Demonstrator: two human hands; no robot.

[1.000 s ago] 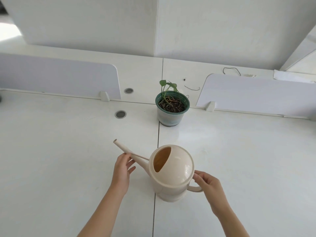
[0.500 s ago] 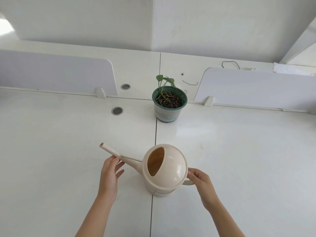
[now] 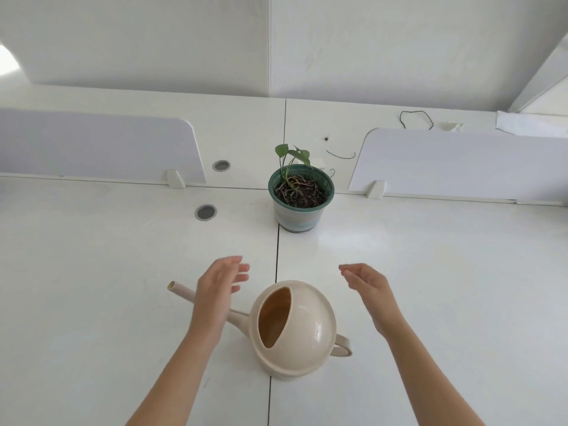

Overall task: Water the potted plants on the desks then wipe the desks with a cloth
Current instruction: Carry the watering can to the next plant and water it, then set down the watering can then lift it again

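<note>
A cream watering can (image 3: 310, 330) stands on the white desk (image 3: 92, 287), its spout pointing left and its handle to the right. A green-rimmed pot with a small leafy plant (image 3: 300, 196) sits farther back on the seam between two desks. My left hand (image 3: 218, 284) hovers above the spout, fingers apart, holding nothing. My right hand (image 3: 365, 284) floats to the right of the can, past its dome, also empty with fingers loosely spread. Both hands are between the can and the pot. No cloth is visible.
Two low lilac divider panels (image 3: 101, 146) (image 3: 461, 164) stand at the back of the desks, left and right of the pot. Two round cable grommets (image 3: 206, 212) lie to the pot's left. Thin black wires (image 3: 416, 118) lie on the far desk.
Both hands have let go of the watering can and moved forward above it. The can now stands alone on the desk.
</note>
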